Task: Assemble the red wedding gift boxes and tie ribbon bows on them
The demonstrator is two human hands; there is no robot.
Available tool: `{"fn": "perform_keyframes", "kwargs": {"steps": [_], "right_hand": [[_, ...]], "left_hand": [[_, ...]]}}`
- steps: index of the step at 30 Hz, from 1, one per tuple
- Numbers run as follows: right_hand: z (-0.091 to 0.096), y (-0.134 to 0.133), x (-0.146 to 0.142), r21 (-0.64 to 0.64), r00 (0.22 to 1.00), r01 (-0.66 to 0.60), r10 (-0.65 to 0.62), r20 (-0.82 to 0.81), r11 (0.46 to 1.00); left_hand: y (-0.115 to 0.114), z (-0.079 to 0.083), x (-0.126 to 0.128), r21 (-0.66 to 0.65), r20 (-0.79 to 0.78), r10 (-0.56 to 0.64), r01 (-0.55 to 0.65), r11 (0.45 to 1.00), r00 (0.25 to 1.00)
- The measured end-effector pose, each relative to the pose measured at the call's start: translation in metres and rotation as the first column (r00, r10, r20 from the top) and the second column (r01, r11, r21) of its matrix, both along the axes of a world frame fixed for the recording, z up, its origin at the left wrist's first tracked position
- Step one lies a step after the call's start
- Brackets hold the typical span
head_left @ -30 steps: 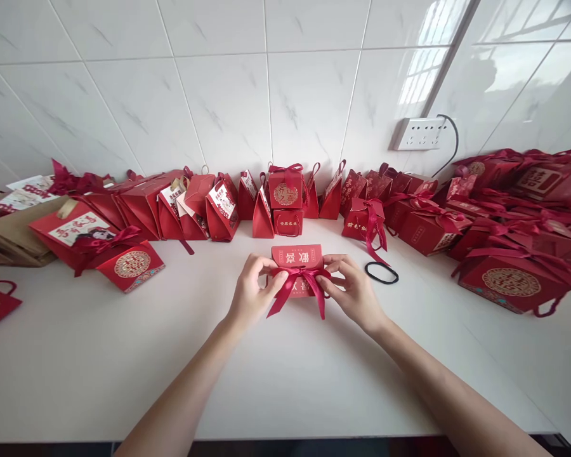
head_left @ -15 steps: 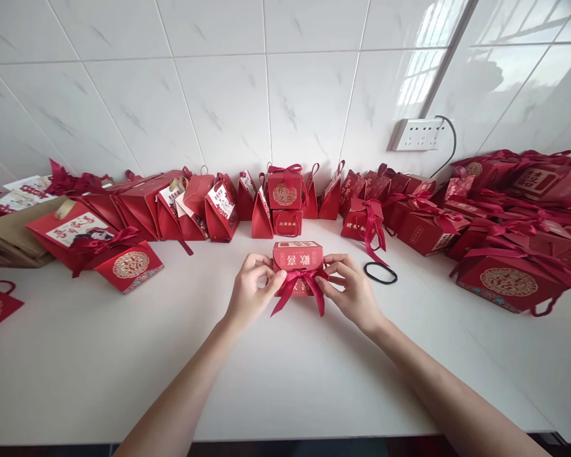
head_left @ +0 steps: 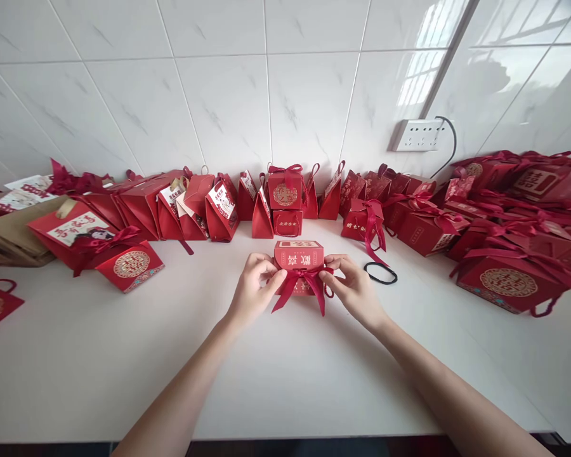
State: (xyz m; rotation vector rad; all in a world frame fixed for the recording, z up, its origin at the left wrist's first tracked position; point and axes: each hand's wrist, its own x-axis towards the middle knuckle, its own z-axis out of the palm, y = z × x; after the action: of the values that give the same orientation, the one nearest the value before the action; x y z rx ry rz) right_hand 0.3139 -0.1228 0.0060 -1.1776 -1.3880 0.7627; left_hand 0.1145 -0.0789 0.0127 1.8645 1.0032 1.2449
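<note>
A small red gift box (head_left: 299, 254) with pale characters, upside down from my side, stands on the white table in front of me. Across its front is a dark red ribbon bow (head_left: 304, 279), its two tails hanging forward over the tabletop. My left hand (head_left: 257, 285) pinches the bow's left loop between thumb and fingers. The right loop is pinched by my right hand (head_left: 352, 285), at the box's right side. A twisted red cord handle shows beside the right thumb. The box's back and underside are hidden.
Red gift boxes (head_left: 285, 187) and bags line the tiled wall. More ribboned boxes (head_left: 509, 282) are piled at right. A box with a bow (head_left: 131, 263) lies at left. A black hair tie (head_left: 380, 273) lies right of my hand. A power strip (head_left: 421, 135) is on the wall.
My right thumb and fingers have shifted slightly outward along the right loop, so more of it and the cord handle show. My left hand has hardly moved.
</note>
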Motion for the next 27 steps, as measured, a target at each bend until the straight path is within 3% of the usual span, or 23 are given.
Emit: {"fn": "perform_keyframes", "kwargs": {"steps": [7,12,14,16,18,20,23,27], "right_hand": [[0.007,0.004,0.004,-0.141,0.973,-0.092,0.059,-0.223,0.986],[0.002,0.006,0.003,-0.129,0.972,-0.104,0.073,-0.221,0.986],[0.000,0.005,0.004,-0.027,0.988,-0.088,0.084,-0.128,0.996],[-0.002,0.005,0.007,0.101,0.987,-0.125,0.113,0.111,0.987],[-0.002,0.006,0.008,0.166,0.910,-0.186,0.107,0.400,0.968],[-0.003,0.010,0.006,0.186,0.819,-0.186,0.047,0.572,0.965],[-0.001,0.014,0.005,0.234,0.772,-0.104,-0.070,0.632,0.967],[0.016,-0.004,0.024,0.270,0.795,0.109,-0.247,0.554,0.957]], "left_hand": [[0.002,-0.006,-0.001,0.083,-0.004,-0.009,0.009,0.996,1.000],[0.004,-0.007,-0.002,0.150,-0.032,0.055,-0.049,0.987,0.998],[0.005,-0.005,-0.003,0.187,-0.046,0.086,-0.076,0.979,0.995],[0.006,-0.004,-0.004,0.205,-0.062,0.113,-0.098,0.974,0.992],[0.008,-0.003,-0.006,0.171,-0.077,0.095,-0.081,0.982,0.992],[0.012,-0.003,-0.008,0.117,-0.080,0.086,-0.077,0.990,0.993],[0.019,-0.006,-0.016,0.075,-0.117,0.145,-0.137,0.988,0.982],[0.034,-0.014,-0.030,0.222,-0.315,0.176,-0.108,0.969,0.932]]}}
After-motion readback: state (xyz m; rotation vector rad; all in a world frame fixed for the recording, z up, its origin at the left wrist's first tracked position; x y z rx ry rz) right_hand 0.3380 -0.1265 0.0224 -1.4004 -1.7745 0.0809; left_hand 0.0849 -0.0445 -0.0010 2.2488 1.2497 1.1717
